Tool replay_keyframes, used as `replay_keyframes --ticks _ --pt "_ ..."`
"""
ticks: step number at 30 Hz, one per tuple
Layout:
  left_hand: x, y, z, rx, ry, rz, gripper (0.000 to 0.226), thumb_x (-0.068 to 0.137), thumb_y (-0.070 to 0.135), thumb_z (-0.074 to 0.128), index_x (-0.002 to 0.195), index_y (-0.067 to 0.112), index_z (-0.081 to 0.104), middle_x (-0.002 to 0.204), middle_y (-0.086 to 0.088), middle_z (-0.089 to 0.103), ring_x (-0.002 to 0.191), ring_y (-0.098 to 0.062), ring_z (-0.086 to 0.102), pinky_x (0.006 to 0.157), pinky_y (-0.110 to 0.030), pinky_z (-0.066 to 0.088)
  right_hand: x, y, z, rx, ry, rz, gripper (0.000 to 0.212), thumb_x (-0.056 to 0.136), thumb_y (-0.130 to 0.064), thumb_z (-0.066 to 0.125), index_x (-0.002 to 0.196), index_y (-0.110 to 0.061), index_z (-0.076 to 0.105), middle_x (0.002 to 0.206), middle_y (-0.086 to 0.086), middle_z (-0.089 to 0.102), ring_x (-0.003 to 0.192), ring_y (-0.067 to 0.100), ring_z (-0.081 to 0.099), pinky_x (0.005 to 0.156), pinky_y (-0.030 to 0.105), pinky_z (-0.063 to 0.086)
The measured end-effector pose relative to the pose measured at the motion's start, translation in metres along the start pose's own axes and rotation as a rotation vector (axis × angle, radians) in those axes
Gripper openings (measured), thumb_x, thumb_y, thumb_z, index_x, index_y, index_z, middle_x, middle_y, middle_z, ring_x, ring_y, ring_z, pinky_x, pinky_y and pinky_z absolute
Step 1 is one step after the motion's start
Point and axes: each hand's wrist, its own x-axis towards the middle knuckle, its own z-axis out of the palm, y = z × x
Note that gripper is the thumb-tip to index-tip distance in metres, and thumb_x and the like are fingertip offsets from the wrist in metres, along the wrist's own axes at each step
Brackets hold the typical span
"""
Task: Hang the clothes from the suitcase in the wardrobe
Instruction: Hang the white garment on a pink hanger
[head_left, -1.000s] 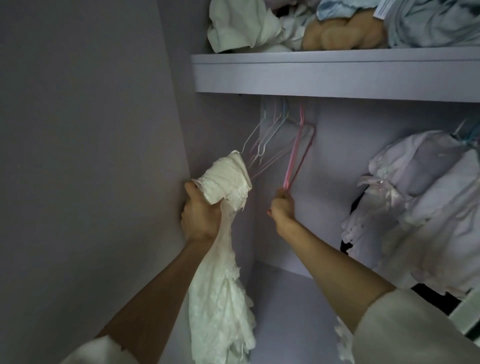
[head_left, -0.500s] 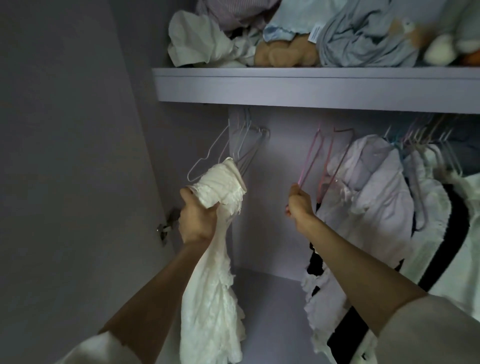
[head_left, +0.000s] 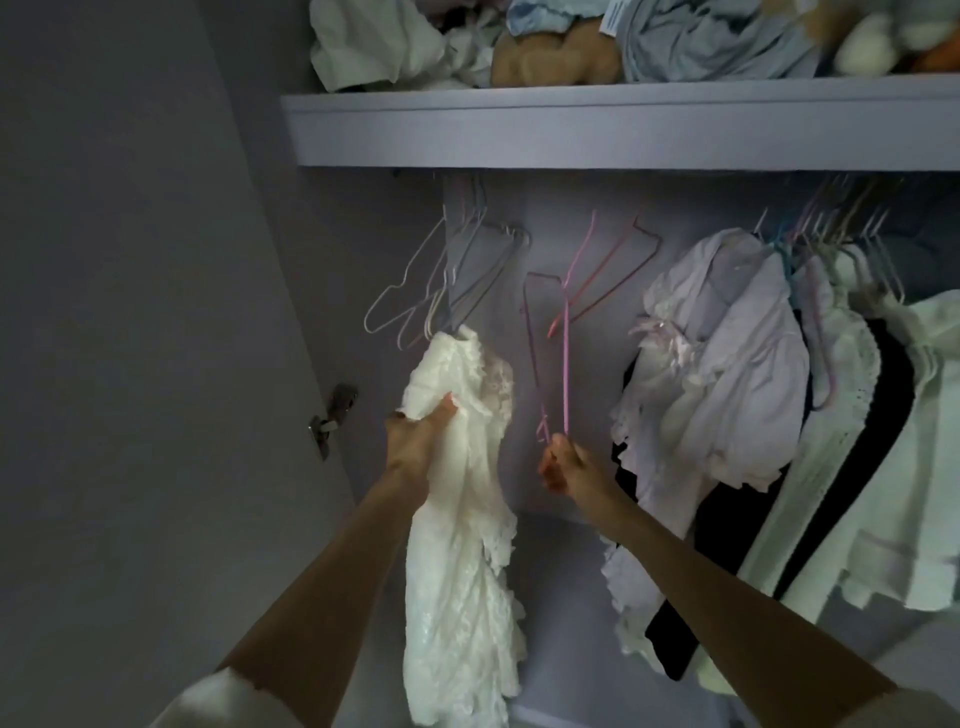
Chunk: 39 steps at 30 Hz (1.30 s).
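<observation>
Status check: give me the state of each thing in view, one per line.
left hand: grips the white garment
white garment: bunched, dangling, not on a hanger
right hand: pinches the pink hanger
pink hanger: bare, pulled downward
empty hangers: hanging, bare
hung clothes: on hangers
shelf: piled with clothes

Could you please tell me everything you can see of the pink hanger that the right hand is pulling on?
The pink hanger is a thin wire-like frame, apparently coated, bare of clothing. It is tilted, one long straight side running down to the right hand, whose fingers pinch its lower end. It sits between the bunch of empty hangers and the hung clothes. A second, darker pink hanger crosses it.
</observation>
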Motion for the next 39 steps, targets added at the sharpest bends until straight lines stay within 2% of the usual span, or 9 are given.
replay_keyframes --ticks 6,11,14,17,20,24,32,35,39 --pt "-0.002 -0.042 0.006 -0.054 -0.015 -0.109 0.064 0.079 0.032 0.071 0.124 0.010 0.031 0.118 -0.004 0.042 0.114 -0.023 0.046 0.100 -0.036 0.038 -0.035 0.056 -0.025 0.026 -0.052 0.098 0.030 0.101 -0.008 0.026 0.076 -0.007 0.043 0.068 0.009 0.051 0.044 -0.002 0.054 0.050 0.012 0.045" --pt "-0.003 -0.079 0.017 -0.110 -0.261 -0.199 0.107 0.037 0.046 0.091 0.126 0.010 0.043 0.126 -0.013 0.056 0.111 -0.029 0.060 0.098 -0.050 0.047 -0.054 0.075 -0.045 0.219 -0.119 0.181 0.036 0.085 -0.042 0.052 0.073 -0.011 0.039 0.066 0.006 0.063 0.058 0.011 0.066 0.065 0.030 0.059" --pt "-0.003 -0.092 0.030 -0.129 -0.362 -0.197 0.096 0.045 0.037 0.086 0.129 0.013 0.046 0.124 -0.016 0.059 0.109 -0.032 0.061 0.094 -0.051 0.049 -0.069 0.083 -0.056 0.124 -0.224 0.284 0.029 0.098 -0.023 0.036 0.071 -0.012 0.039 0.065 0.000 0.071 0.074 0.027 0.067 0.085 0.044 0.051" --pt "-0.010 -0.094 0.042 -0.157 -0.385 -0.190 0.087 0.051 0.034 0.086 0.124 0.010 0.046 0.122 -0.019 0.058 0.105 -0.034 0.061 0.086 -0.049 0.053 -0.076 0.083 -0.071 0.099 -0.276 0.345 0.030 0.100 -0.014 0.029 0.073 -0.010 0.040 0.069 0.001 0.072 0.071 0.021 0.069 0.077 0.031 0.055" --pt "-0.017 -0.097 0.051 -0.117 -0.320 -0.172 0.036 0.079 0.004 0.065 0.104 0.016 0.043 0.098 -0.005 0.058 0.082 -0.020 0.060 0.061 -0.033 0.055 -0.071 0.080 -0.087 0.085 -0.263 0.371 0.021 0.099 -0.013 0.037 0.081 -0.010 0.048 0.074 0.002 0.071 0.070 0.014 0.069 0.075 0.028 0.053" --pt "-0.021 -0.101 0.053 -0.017 -0.451 -0.134 0.060 0.065 0.000 0.073 0.111 0.016 0.038 0.100 -0.005 0.055 0.082 -0.016 0.059 0.057 -0.027 0.052 -0.055 0.063 -0.092 0.178 -0.245 0.347 0.016 0.091 0.000 0.048 0.100 -0.014 0.050 0.076 0.002 0.068 0.068 0.013 0.068 0.071 0.028 0.053" --pt "-0.022 -0.104 0.031 0.212 -0.620 -0.059 0.057 0.072 -0.011 0.069 0.111 0.014 0.036 0.098 -0.001 0.052 0.084 -0.010 0.055 0.062 -0.015 0.051 -0.032 0.058 -0.065 0.282 -0.235 0.362 0.013 0.093 -0.033 0.049 0.092 -0.024 0.058 0.063 -0.006 0.063 0.052 0.009 0.057 0.056 0.023 0.039" --pt "-0.025 -0.106 0.025 0.336 -0.644 -0.022 0.049 0.076 -0.013 0.065 0.108 0.012 0.038 0.091 0.000 0.052 0.078 -0.007 0.053 0.057 -0.011 0.049 -0.022 0.060 -0.058 0.230 -0.176 0.360 0.022 0.095 -0.014 0.042 0.074 -0.016 0.050 0.042 -0.010 0.048 0.036 0.003 0.040 0.036 0.014 0.031" --pt "-0.026 -0.111 0.018 0.386 -0.619 0.003 0.059 0.072 -0.011 0.070 0.113 0.015 0.037 0.096 0.006 0.046 0.083 -0.003 0.049 0.058 -0.006 0.046 -0.020 0.062 -0.051 -0.010 -0.163 0.300 0.029 0.089 0.006 0.040 0.069 -0.015 0.047 0.035 -0.010 0.039 0.031 0.001 0.032 0.034 0.014 0.026"
